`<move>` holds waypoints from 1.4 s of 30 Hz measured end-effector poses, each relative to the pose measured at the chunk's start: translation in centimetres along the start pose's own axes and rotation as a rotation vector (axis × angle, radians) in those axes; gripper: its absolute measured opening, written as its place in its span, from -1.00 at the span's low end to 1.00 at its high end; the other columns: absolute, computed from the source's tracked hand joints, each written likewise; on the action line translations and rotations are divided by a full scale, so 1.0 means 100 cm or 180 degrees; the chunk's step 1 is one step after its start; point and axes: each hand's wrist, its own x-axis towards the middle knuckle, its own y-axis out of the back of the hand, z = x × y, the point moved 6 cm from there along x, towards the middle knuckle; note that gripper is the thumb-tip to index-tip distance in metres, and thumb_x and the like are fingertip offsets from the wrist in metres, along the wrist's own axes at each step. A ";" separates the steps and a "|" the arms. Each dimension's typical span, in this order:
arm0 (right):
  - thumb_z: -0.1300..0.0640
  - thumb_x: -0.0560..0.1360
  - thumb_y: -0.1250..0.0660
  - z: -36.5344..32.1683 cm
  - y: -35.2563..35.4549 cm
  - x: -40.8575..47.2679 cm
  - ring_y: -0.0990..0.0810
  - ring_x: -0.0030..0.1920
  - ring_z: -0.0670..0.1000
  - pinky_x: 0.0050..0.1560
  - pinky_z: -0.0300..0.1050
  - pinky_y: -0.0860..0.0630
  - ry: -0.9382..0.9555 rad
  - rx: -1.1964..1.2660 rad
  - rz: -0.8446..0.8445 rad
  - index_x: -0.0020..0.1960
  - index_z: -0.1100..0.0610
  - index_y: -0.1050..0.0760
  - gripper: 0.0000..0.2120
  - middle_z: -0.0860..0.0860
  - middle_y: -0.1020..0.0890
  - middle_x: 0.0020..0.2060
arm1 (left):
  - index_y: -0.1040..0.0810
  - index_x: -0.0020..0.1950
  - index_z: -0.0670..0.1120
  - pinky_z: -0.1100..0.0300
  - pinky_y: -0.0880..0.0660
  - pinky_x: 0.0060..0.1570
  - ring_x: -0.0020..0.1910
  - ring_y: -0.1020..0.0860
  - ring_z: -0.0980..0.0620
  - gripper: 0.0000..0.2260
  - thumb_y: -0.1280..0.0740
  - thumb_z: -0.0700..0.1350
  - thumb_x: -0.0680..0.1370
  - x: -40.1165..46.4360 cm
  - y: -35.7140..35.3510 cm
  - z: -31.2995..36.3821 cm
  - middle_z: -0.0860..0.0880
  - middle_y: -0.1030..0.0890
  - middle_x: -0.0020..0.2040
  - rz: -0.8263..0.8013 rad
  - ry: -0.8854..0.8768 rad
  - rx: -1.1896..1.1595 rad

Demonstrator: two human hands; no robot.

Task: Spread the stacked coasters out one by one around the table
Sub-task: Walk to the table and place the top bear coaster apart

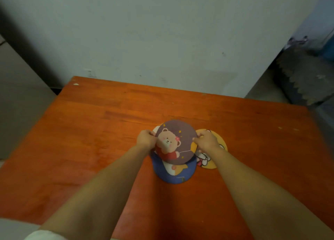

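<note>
Both hands, left [146,139] and right [206,140], pinch the purple coaster [176,142] between them.

Dim, soft indoor light, slight overall blur, wide-angle bending at the edges.

Bear coaster [176,142] between both hands

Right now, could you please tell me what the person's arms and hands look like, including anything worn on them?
Both forearms are bare from elbow to wrist. The left hand and the right hand wear no gloves, and no rings, watch or bracelet show. A bit of white sleeve, probably the left one, shows at the lower left corner of the view.
</note>
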 end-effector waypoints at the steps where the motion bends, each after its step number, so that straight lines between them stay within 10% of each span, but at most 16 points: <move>1: 0.15 0.58 -0.26 -0.010 -0.006 -0.002 -0.53 -0.13 0.23 0.10 0.28 -0.57 0.0062 0.0047 -0.0005 -0.09 0.23 -0.41 -0.85 0.28 -0.49 -0.15 | -0.28 -0.41 -0.10 0.05 -0.38 -0.19 -0.36 -0.36 -0.08 -0.65 -0.23 -0.40 0.50 0.001 0.014 -0.003 -0.13 -0.34 -0.42 0.0011 0.0000 -0.0077; 13: 0.18 0.60 -0.24 -0.151 -0.174 -0.069 -0.54 -0.18 0.16 -0.40 -0.12 -0.45 0.0229 0.0114 -0.0293 -0.03 0.16 -0.36 -0.92 0.30 -0.59 -0.01 | -0.27 -0.39 -0.09 0.24 -0.24 -0.51 -0.45 -0.28 -0.02 -0.68 -0.21 -0.39 0.48 0.005 0.230 -0.096 -0.10 -0.33 -0.41 0.0068 -0.0139 0.0008; 21: 0.19 0.58 -0.26 -0.192 -0.281 -0.104 -0.54 -0.53 -0.09 -0.54 -0.22 -0.47 0.0070 -0.0103 -0.0457 -0.20 0.09 -0.33 -0.80 0.03 -0.53 -0.45 | -0.33 -0.40 -0.13 0.43 -0.11 -0.73 -0.76 -0.27 0.15 -0.68 -0.26 -0.46 0.44 0.001 0.323 -0.176 -0.12 -0.35 -0.46 -0.0046 0.0190 0.0053; 31: 0.19 0.59 -0.25 -0.196 -0.334 -0.119 -0.56 -0.46 -0.02 -0.42 -0.11 -0.49 -0.0016 -0.0263 -0.0694 -0.28 0.05 -0.25 -0.69 0.06 -0.52 -0.41 | -0.31 -0.46 -0.12 0.33 -0.30 -0.56 -0.64 -0.38 0.06 -0.65 -0.25 -0.42 0.46 0.017 0.346 -0.217 -0.10 -0.41 -0.57 0.0210 0.0319 0.0636; 36: 0.16 0.60 -0.25 -0.197 -0.341 -0.124 -0.57 -0.40 0.07 -0.12 0.09 -0.61 0.0104 -0.0683 -0.0802 -0.35 0.10 -0.26 -0.64 0.08 -0.49 -0.45 | -0.40 -0.45 -0.11 0.14 -0.38 -0.21 -0.19 -0.50 -0.05 -0.73 -0.40 -0.33 0.37 0.018 0.343 -0.220 -0.19 -0.55 -0.20 0.0216 0.0142 0.1389; 42: 0.05 0.56 -0.31 -0.191 -0.313 -0.126 -0.63 0.07 0.28 0.07 0.20 -0.59 0.0213 -0.0702 -0.0504 -0.07 0.15 -0.33 -0.78 0.28 -0.62 0.06 | -0.45 -0.12 -0.17 0.07 -0.45 -0.13 0.05 -0.59 -0.22 -0.82 -0.43 -0.18 0.42 0.017 0.337 -0.205 -0.28 -0.63 0.05 0.0310 -0.0071 0.1466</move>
